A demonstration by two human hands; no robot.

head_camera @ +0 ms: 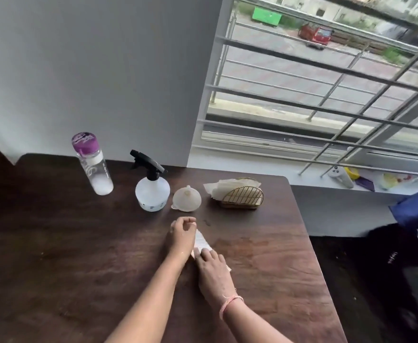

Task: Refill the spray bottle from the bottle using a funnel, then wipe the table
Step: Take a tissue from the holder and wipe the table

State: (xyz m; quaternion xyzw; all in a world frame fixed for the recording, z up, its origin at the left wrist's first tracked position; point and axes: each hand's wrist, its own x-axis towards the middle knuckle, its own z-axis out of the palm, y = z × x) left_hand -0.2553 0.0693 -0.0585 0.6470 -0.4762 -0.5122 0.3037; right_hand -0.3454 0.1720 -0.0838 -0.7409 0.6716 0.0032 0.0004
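Dark wooden bench (54, 243) is seen below a barred window (326, 100). In front of the spray bottle (152, 191), a folded tissue (201, 241) is pressed flat under the right hand (213, 266), whose fingers are held straight. Its long axis points back toward the spray bottle. The left hand (182, 231) is curled at its far end; whether it pinches the tissue cannot be told.

Soft window (326, 82) daylight, edges warped

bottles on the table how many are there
2. The purple-capped bottle stands at the back left of the table; the spray bottle stands to its right, beside the funnel. None seems hidden.
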